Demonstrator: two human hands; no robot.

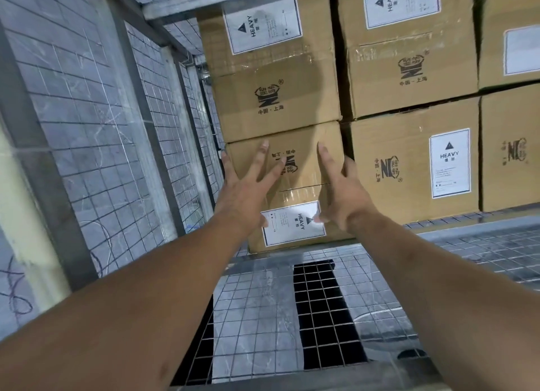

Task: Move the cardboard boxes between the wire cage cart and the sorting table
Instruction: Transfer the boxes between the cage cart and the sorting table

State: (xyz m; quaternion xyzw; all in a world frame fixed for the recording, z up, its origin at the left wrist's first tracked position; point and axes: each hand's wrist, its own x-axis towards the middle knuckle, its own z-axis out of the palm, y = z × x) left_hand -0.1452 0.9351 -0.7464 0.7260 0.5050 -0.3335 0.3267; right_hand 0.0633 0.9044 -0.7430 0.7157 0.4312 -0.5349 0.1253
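Brown cardboard boxes with white HEAVY labels are stacked inside the wire cage cart [321, 303]. The nearest one, the bottom-left box [301, 168], stands on the cart's mesh floor. My left hand [248, 189] and my right hand [342, 192] both reach out over its front face with fingers spread and straight. The hands sit about a label's width apart. I cannot tell whether the fingertips touch the cardboard. Neither hand holds anything.
A second box [277, 69] sits on top of the nearest one. More boxes [409, 157] stand in two layers to the right. The cage's mesh side wall [102, 113] runs along the left. Open mesh floor lies in front of the boxes.
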